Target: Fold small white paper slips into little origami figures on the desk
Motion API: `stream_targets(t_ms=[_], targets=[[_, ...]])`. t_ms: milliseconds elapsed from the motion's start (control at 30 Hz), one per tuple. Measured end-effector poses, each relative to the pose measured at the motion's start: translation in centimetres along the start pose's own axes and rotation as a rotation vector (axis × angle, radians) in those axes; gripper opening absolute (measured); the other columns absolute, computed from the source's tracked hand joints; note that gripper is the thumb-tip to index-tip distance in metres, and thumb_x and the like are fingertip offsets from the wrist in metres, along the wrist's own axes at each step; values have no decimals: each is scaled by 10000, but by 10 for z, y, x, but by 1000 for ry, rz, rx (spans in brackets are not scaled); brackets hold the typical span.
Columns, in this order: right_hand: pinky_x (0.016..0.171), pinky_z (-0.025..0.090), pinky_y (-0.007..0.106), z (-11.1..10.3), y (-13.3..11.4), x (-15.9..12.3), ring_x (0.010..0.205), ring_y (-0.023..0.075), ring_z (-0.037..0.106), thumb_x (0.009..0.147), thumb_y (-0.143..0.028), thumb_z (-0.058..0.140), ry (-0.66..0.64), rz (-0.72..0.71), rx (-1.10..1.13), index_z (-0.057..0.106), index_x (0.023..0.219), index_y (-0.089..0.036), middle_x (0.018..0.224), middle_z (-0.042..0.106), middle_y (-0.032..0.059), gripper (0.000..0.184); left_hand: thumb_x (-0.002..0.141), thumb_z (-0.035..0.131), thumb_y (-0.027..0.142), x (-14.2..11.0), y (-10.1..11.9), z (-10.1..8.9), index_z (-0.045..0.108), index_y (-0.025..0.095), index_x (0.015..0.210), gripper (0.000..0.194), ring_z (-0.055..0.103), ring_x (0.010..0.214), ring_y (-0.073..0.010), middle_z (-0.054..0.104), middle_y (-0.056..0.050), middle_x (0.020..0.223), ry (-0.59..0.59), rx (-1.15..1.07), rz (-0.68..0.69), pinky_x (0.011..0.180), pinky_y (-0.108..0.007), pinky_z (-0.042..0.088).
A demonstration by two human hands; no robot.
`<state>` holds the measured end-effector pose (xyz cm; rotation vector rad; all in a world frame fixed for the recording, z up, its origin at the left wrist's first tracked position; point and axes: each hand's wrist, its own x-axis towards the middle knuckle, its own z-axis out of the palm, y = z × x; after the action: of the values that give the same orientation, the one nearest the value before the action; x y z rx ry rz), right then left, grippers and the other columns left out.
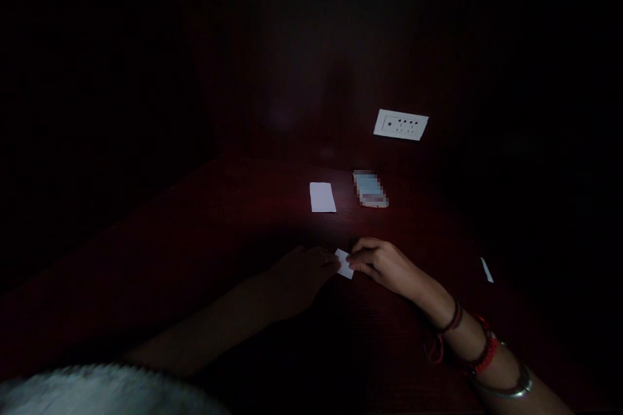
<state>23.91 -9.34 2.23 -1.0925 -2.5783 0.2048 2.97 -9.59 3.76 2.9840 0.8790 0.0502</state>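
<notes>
Between my two hands is a small white piece of paper (345, 264), low over or on the dark red table; whether it touches the surface I cannot tell. My left hand (311, 270), in shadow and wearing a ring, has its fingertips closed on the paper's left edge. On the opposite edge, the fingers of my right hand (382, 264) pinch the same piece. Just beyond the hands lies a larger white sheet of paper (322, 197), flat, with a phone (370, 189) to its right, its screen lit and blurred out.
The dark red tabletop (233, 207) meets a back panel bearing a white power socket (402, 125). A thin white scrap (487, 270) lies at the right. Bracelets circle my right forearm. A pale fuzzy surface (107, 392) fills the lower left corner. The surroundings are very dark.
</notes>
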Motion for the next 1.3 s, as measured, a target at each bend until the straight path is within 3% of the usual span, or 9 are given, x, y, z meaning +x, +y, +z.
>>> stream_targets(t_ms=[200, 367, 533, 667, 833, 1167, 1300], targets=[[700, 413, 214, -4, 2, -2, 803, 112, 526, 799, -196, 408, -58, -59, 13, 575, 984, -205, 915, 545, 47, 249, 749, 377, 105, 2, -6, 7, 395, 210, 1139, 405, 369, 1065, -203, 416, -20, 1198, 52, -5, 39, 833, -366, 291], [732, 414, 217, -6, 2, -1, 809, 113, 535, 778, -172, 435, -63, -66, 38, 602, 932, -186, 932, 555, 45, 227, 748, 408, 100, 7, -14, 9, 448, 202, 1102, 371, 398, 1042, -185, 467, -27, 1145, 48, -17, 71, 846, -336, 298], [761, 413, 219, -7, 4, -1, 826, 111, 537, 762, -142, 442, -77, -77, 97, 620, 888, -183, 928, 579, 32, 222, 736, 417, 73, 10, -25, 15, 476, 228, 1065, 368, 356, 1090, -178, 416, -8, 1198, 131, -30, 154, 870, -330, 285], [784, 407, 236, -7, 7, -2, 843, 120, 534, 752, -140, 455, -71, -73, 120, 620, 888, -184, 924, 593, 30, 219, 736, 410, 65, 11, -27, 18, 450, 193, 1088, 377, 374, 1084, -173, 439, -25, 1181, 101, -46, 201, 868, -316, 294], [775, 404, 235, -7, 6, -1, 848, 124, 532, 755, -152, 455, -64, -59, 90, 583, 971, -181, 938, 582, 40, 253, 749, 405, 75, 11, -26, 21, 381, 200, 1152, 423, 381, 1075, -167, 423, -37, 1192, 117, -50, 164, 869, -307, 289], [725, 413, 211, -8, 7, -4, 763, 107, 539, 756, -143, 439, -62, 8, 35, 620, 812, -154, 870, 580, 28, 189, 762, 409, 91, 9, -26, 22, 457, 208, 1082, 344, 398, 1042, -175, 433, -38, 1164, 141, -6, 161, 857, -309, 300], [766, 408, 241, -10, 4, -4, 822, 127, 529, 740, -219, 497, -20, 17, 28, 581, 952, -182, 949, 554, 37, 231, 769, 405, 101, 10, -23, 20, 441, 206, 1093, 343, 404, 1029, -175, 423, -46, 1163, 132, -9, 137, 853, -307, 303]])
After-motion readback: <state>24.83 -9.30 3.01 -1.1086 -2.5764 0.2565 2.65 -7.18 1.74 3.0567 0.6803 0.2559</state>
